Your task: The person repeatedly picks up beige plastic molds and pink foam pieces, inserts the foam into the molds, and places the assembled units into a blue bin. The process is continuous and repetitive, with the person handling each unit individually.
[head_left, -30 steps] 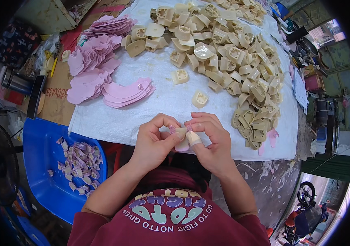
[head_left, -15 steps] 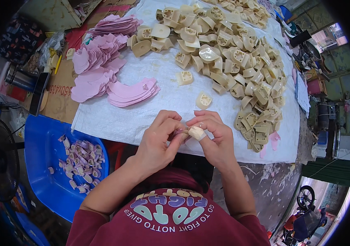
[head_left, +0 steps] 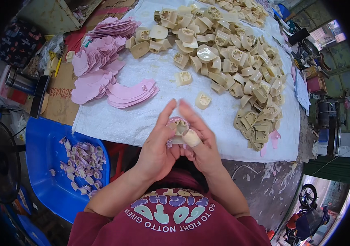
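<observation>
Between my two hands is a beige plastic shoe heel [head_left: 180,128] with its hollow, ribbed side up and a pink glittery cover around its edge. My left hand [head_left: 156,143] grips its left side, thumb at the rim. My right hand [head_left: 203,141] holds the other side, its thumb wrapped in a cream-coloured covering [head_left: 192,138]. Both index fingers point up past the heel, slightly blurred. Just beyond my hands, one bare heel [head_left: 203,100] lies on the white cloth [head_left: 113,123], with another bare heel [head_left: 183,78] farther off.
A large pile of bare heels [head_left: 232,55] covers the table's far and right part. Stacks of pink cut pieces [head_left: 132,95] lie to the left. Below the table's left edge, a blue tub [head_left: 43,172] holds several pink-covered heels [head_left: 85,162]. A fan [head_left: 0,160] stands at far left.
The heel has turned so its hollow side and pink-covered rim now show. My hands have come closer around it, and both index fingers have straightened upward.
</observation>
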Motion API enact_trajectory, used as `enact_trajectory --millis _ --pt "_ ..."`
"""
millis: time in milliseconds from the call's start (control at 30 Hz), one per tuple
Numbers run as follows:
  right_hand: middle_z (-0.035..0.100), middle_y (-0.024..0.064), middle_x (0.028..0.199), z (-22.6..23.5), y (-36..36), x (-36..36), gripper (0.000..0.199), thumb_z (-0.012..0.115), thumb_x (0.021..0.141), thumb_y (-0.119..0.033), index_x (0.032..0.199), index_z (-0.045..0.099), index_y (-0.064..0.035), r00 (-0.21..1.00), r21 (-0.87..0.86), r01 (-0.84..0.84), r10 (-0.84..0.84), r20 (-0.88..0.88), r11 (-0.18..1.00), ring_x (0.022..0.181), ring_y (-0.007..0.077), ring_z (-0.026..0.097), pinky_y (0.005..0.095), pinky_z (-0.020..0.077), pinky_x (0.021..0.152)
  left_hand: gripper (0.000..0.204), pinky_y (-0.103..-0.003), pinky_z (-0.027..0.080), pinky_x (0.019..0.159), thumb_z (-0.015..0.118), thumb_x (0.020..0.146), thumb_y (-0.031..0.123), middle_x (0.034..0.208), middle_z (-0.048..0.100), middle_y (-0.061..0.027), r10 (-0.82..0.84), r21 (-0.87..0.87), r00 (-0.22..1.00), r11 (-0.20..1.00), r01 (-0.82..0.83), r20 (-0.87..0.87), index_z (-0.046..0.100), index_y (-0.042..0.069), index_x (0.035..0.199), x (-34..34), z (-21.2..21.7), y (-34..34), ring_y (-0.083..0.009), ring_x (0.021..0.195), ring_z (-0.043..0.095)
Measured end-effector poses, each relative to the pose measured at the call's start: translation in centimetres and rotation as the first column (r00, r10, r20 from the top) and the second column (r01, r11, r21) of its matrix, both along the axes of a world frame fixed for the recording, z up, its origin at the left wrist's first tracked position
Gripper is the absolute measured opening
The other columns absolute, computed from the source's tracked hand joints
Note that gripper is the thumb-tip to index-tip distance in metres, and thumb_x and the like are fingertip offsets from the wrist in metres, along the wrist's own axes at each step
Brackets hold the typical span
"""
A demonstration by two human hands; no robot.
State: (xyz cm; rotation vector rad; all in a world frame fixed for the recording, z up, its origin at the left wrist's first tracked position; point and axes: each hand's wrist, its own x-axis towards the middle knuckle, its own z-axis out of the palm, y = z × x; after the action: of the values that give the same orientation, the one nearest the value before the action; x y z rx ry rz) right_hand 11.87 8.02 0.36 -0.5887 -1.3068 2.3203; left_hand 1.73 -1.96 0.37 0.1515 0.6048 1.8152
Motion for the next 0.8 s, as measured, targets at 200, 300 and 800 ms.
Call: enact_trajectory --millis 200,300,800 --pt "0.033 0.0122 0.151 -0.2 0.2 -0.5 0.044 0.057 0.092 -0.007 0.135 0.051 -0.0021 0.991 0.073 -0.112 0.117 -0.07 0.991 0.08 0.0064 0.059 0.0199 0.0475 0.061 0.052 -0.024 0.045 0.05 0.039 0.101 0.03 0.096 0.061 -0.0066 0.072 -0.071 0.981 0.994 -0.087 -0.18 0.029 0.011 0.149 -0.3 0.9 0.7 -0.0126 0.065 0.056" --pt "0.031 0.0135 0.152 -1.6 0.1 -0.9 0.04 0.055 0.092 -0.006 0.132 0.054 -0.0025 0.997 0.145 -0.042 0.052 -0.065 0.989 0.082 0.0077 0.061 0.0209 0.0495 0.063 0.053 -0.021 0.038 0.044 0.042 0.101 0.031 0.089 0.058 -0.0022 0.081 -0.159 0.93 0.976 -0.146 -0.36 0.028 0.012 0.149 0.3 1.2 0.9 -0.0079 0.058 0.05" --pt "0.03 0.0168 0.152 -0.4 1.0 0.4 0.049 0.06 0.091 -0.014 0.137 0.048 -0.003 0.984 0.434 -0.162 0.11 0.142 0.886 0.123 0.0229 0.05 0.0315 0.0458 0.093 0.064 -0.026 0.047 0.054 0.046 0.101 0.028 0.097 0.056 -0.0088 -0.166 -0.091 0.978 0.984 0.155 -0.127 0.011 0.018 0.154 -1.8 0.3 0.5 -0.0135 0.063 0.055"
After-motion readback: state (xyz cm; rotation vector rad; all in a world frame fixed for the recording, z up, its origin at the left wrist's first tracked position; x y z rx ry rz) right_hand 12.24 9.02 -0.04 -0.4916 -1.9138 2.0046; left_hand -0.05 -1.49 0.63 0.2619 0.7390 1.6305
